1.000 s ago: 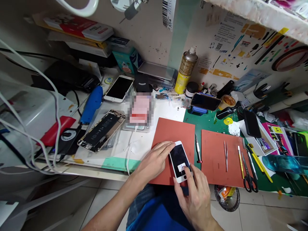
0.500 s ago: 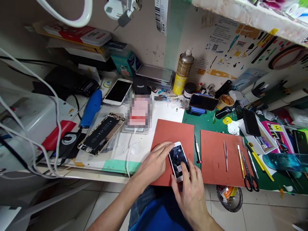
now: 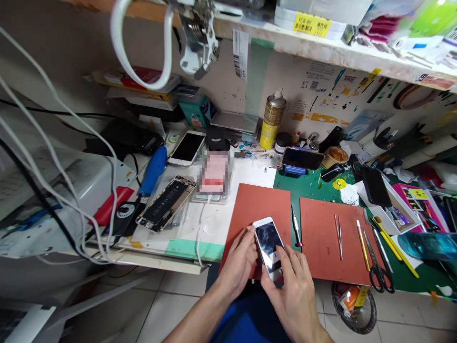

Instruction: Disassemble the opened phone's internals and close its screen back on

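Observation:
A white-framed smartphone point(image 3: 268, 240) is tilted over the left red-brown mat point(image 3: 264, 202), its dark screen facing up with a small pale box low on it. At its upper left edge is my left hand point(image 3: 240, 262), the fingers curled in and their tips against the frame. My right hand point(image 3: 294, 283) grips the phone's lower end, thumb on the left side and other fingers along the right. Its index fingertip rests on the lower part of the screen, beside the pale box. The phone's back is hidden.
Tweezers point(image 3: 338, 236) and scissors point(image 3: 380, 276) lie on and beside the right mat point(image 3: 316, 243). A thin screwdriver point(image 3: 296, 226) sits between the mats. Leftward are an opened phone point(image 3: 166, 204) and a white phone point(image 3: 187, 147). A spray can point(image 3: 273, 119) stands behind.
My left hand's fingers, stretched out along the phone's upper left edge before, are now curled in. The right index finger stays low on the screen. The camera view has shifted upward and left.

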`<state>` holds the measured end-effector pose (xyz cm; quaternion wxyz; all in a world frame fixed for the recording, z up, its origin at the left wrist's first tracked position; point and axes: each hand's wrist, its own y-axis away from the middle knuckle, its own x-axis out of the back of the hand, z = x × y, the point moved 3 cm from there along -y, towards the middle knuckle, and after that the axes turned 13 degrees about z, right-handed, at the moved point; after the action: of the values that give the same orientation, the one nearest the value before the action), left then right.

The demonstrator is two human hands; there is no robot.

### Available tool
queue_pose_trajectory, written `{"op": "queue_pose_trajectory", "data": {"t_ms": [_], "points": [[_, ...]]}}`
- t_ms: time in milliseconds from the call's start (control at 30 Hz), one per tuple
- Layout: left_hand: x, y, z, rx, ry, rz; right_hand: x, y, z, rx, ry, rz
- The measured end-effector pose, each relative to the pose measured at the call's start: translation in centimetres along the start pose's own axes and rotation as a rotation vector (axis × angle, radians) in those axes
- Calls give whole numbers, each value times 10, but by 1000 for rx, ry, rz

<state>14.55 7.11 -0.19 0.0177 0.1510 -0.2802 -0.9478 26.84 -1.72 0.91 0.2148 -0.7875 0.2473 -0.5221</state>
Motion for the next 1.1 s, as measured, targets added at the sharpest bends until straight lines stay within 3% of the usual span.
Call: {"op": "queue_pose_trajectory", "data": {"t_ms": [67,200,367,600,1100], "points": [[-13,4,-1,-12,118,4,4,7,-1,32,-52,85],[-28,19,1,-24,327,-124,4,27,-1,124,-127,231],[-30,32,5,-220,233,-215,-4,43,0,-17,-165,306],[-28,38,11,-363,129,-183,-10,48,0,-18,-245,293],[-29,36,12,-252,202,-145,-2,63,11,19,-249,291]]}}
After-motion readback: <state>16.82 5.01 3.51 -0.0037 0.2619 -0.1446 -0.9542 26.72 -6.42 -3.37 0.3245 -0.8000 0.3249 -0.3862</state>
